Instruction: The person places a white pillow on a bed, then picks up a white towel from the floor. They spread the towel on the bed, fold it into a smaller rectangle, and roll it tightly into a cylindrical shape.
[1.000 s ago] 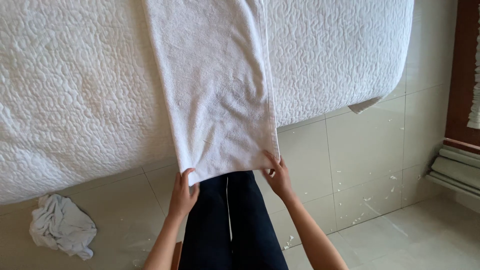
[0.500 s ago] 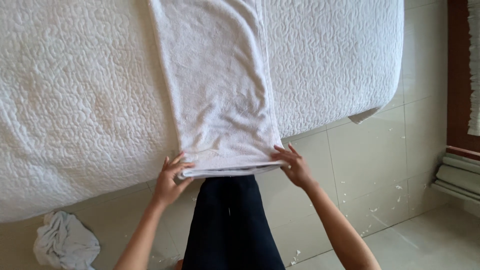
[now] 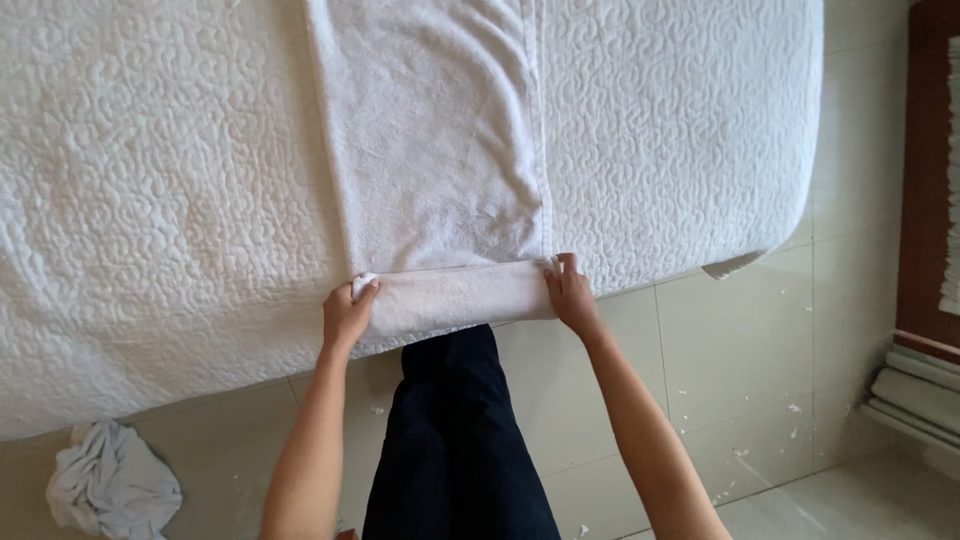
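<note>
A long white towel point(image 3: 435, 150) lies flat on the quilted white mattress point(image 3: 150, 200), its long axis running straight from the near edge of the mattress away toward the far side, where it passes out of view at the top. It is a narrow strip, a little left of the mattress's rounded near corner. Its near end is turned up into a fold point(image 3: 455, 295) that lies crosswise, at right angles to the towel's length, right along the mattress's near edge.

The left hand point(image 3: 345, 315) sits at the left end of that fold, fingers curled over it and thumb tucked under, pinching the cloth. The right hand point(image 3: 570, 295) is at the right end of the fold, fingers bent over the corner and gripping the edge where the towel's hem seam runs. Both hands are closed on the towel, one at each end, with the folded band stretched between them.

Below the mattress edge, between the two forearms, the person's dark trousers point(image 3: 455, 440) show against the pale tiled floor point(image 3: 740, 380). On the floor, left of the trousers and below the mattress's near edge, lies a crumpled white cloth point(image 3: 110, 485).
</note>
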